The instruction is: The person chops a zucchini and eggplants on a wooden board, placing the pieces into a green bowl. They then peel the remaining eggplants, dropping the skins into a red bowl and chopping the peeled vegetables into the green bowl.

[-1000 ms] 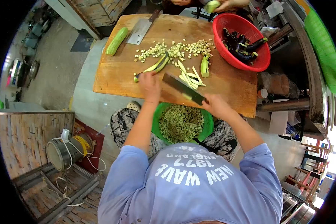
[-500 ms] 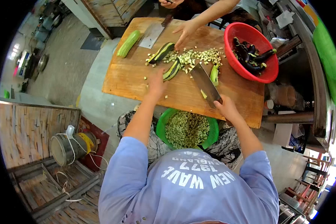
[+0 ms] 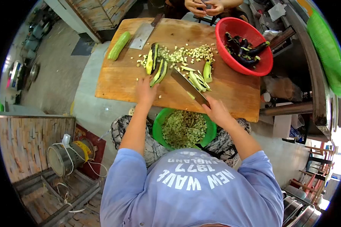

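Note:
My right hand (image 3: 217,111) grips the handle of a cleaver (image 3: 188,86), its wide blade slanting up and left over the wooden cutting board (image 3: 231,90). Fingers and thumb of my left hand (image 3: 144,92) close around the lower end of a partly peeled, striped eggplant (image 3: 160,70). A second striped eggplant (image 3: 152,58) lies just beyond it. Cut strips (image 3: 198,81) and a short peeled piece (image 3: 207,71) rest right of the blade. Diced pieces (image 3: 174,55) are scattered across the far middle of the board.
A green bowl (image 3: 155,128) of diced pieces sits between my knees. A red basket (image 3: 267,68) of dark eggplants stands at the board's far right. Another cleaver (image 3: 141,36) and a peeled eggplant (image 3: 119,45) lie far left. Another person's hands (image 3: 204,7) are beyond the board.
The other person's hand has withdrawn from the board. Both striped eggplants have turned more upright in view. My left hand has come onto the nearer one. The cleaver has shifted left, uncovering cut strips.

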Available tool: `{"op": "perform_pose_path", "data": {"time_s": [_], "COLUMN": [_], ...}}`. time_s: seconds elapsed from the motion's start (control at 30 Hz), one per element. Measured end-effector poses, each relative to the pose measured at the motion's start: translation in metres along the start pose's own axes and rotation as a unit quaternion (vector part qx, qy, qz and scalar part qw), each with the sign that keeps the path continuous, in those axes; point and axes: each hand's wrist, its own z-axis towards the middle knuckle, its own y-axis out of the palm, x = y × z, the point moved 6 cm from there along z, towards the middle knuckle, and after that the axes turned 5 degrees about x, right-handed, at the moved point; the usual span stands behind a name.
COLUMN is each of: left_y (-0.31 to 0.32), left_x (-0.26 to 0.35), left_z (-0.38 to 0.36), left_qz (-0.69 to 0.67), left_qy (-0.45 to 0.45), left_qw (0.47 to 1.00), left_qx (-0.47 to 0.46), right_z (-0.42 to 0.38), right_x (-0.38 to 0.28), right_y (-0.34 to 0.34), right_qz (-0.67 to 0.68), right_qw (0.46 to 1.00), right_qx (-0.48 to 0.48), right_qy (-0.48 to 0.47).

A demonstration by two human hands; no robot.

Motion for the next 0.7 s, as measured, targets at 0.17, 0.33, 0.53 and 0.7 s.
{"op": "perform_pose_path", "data": {"time_s": [0.17,0.33,0.53,0.7], "left_y": [0.015,0.072,0.136,0.094], "left_x": [0.063,0.182,0.209,0.222], "left_z": [0.028,0.073,0.043,0.058], "left_qz": [-0.149,-0.015,0.080,-0.028], "left_qy": [0.104,0.065,0.135,0.127], "left_qw": [0.983,0.960,0.946,0.956], "left_qx": [0.031,-0.271,-0.283,-0.264], "right_z": [-0.021,-0.037,-0.039,-0.025], "right_x": [0.027,0.026,0.036,0.031], "right_y": [0.002,0.010,0.026,0.001], "right_qz": [-0.065,-0.169,-0.234,-0.123], "right_qw": [0.997,0.983,0.965,0.991], "right_qx": [-0.011,0.029,0.042,-0.060], "right_qy": [0.046,-0.065,-0.111,-0.010]}}
